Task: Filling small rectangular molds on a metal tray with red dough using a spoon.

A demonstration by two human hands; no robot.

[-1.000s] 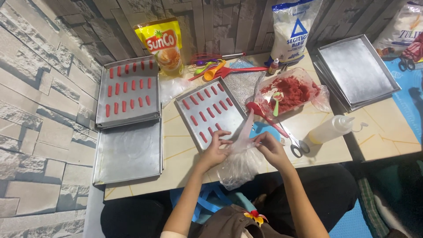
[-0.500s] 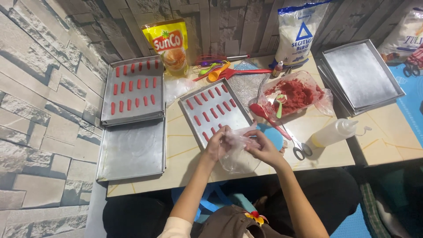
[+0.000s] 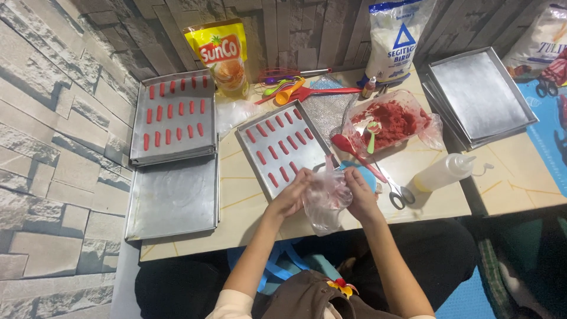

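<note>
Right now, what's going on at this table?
A seated person holds a clear plastic bag in both hands, left hand and right hand, above the table edge. Just beyond sits a tray lined with red strips. A bowl of red dough, scissors and a squeeze bottle lie to the right.

Setting, seen from above. A pale cream counter with thin orange tile lines stands against a far wall of dark stacked stone strips. A left wall of rough grey stone blocks meets it at the far left corner. Blue floor covering lies at right. Lighting is even and bright.
</note>
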